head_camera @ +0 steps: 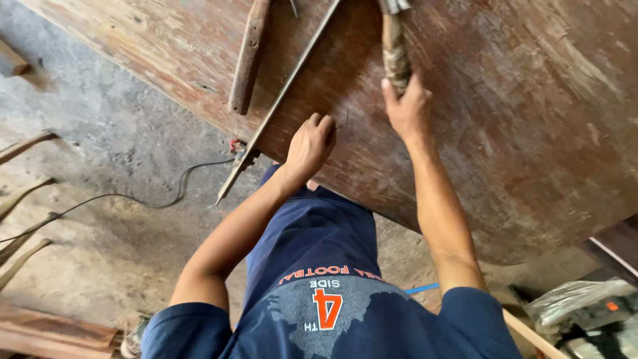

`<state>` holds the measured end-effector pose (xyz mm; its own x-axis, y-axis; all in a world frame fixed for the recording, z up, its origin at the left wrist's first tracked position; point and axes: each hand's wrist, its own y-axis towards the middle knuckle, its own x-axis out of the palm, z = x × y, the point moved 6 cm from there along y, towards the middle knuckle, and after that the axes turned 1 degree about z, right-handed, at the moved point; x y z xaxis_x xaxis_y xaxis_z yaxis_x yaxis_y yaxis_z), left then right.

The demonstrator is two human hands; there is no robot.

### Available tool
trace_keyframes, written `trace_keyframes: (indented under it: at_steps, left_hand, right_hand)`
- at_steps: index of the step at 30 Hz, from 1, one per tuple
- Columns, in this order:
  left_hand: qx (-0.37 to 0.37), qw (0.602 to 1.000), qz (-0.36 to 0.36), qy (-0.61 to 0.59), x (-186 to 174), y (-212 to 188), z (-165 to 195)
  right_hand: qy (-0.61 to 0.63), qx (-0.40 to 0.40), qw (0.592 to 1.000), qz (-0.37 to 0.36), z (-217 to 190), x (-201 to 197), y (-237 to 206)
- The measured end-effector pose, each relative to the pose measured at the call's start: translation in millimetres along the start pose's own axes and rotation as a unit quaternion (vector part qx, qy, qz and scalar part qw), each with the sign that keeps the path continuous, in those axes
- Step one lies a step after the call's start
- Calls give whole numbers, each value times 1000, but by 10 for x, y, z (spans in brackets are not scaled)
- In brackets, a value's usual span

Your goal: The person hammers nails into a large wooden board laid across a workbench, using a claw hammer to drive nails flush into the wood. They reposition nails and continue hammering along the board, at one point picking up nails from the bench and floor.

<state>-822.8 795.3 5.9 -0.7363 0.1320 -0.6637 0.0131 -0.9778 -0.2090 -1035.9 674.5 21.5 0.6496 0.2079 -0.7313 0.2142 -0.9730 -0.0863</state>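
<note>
Rough grey concrete floor (113, 219) fills the left of the head view, dusty and mottled, with a thin black cable (133, 196) snaking across it and pale wooden slats (23, 219) lying at its left edge. Across the top and right spreads the bench (531, 133), a broad sheet of reddish-brown board, worn and scuffed, its surface streaked with whitish scratches and its near edge chipped. A person in a dark blue shirt and shorts leans over it, both bare arms stretched forward. On the bench lies a long, narrow metal straightedge (286, 93), set on a slant, its lower end jutting past the bench edge, and beside it a rounded brown wooden handle (247, 56). At the lower right a crumpled clear plastic bag (575, 299) rests on the floor; what it holds cannot be made out. The right hand (407, 110) is clamped around the stained, patchy wooden shaft of a hammer (395, 46), whose metal head just shows at the top edge. The left hand (311, 143), fingers curled together, is pressed to the board and pinches a thin dark nail (346, 119) that stands upright just beside its fingertips, between the two hands.
</note>
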Motion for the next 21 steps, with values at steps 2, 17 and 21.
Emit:
trace_keyframes:
  at_steps: [2,17,21]
  left_hand:
    - [-22,994,24,-105,-130,97,-88]
    - [171,979,-61,90,680,395,584]
    - [205,965,-37,159,955,538,776]
  right_hand:
    - [-19,61,998,13,180,-14,-92]
    - [61,200,972,109,856,-614,-1512]
    - [136,236,955,120,906,-647,-1657]
